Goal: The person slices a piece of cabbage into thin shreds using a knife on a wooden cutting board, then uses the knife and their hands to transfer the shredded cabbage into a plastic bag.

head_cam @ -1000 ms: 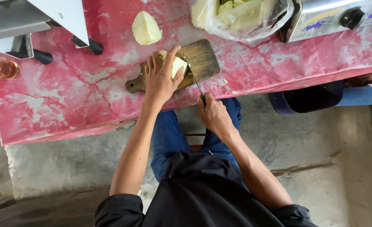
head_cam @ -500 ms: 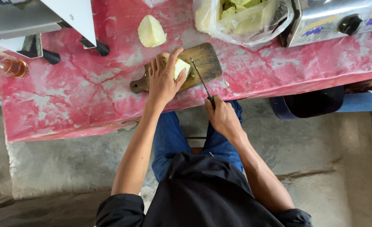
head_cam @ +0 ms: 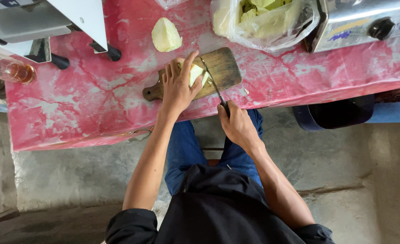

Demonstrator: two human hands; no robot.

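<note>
Left hand (head_cam: 178, 88) spread flat over the cabbage piece (head_cam: 195, 73) on the wooden cutting board (head_cam: 222, 68), pinning it steady for the knife (head_cam: 212, 84) clenched in the right hand (head_cam: 237, 126) at five o'clock, blade beside the fingers.

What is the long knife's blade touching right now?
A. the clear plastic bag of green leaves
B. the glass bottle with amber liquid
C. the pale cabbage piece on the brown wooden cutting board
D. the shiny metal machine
C: the right hand holds the long dark-handled knife with its blade against the pale yellow-green cabbage piece, which the left hand presses onto the brown wooden cutting board.
</note>
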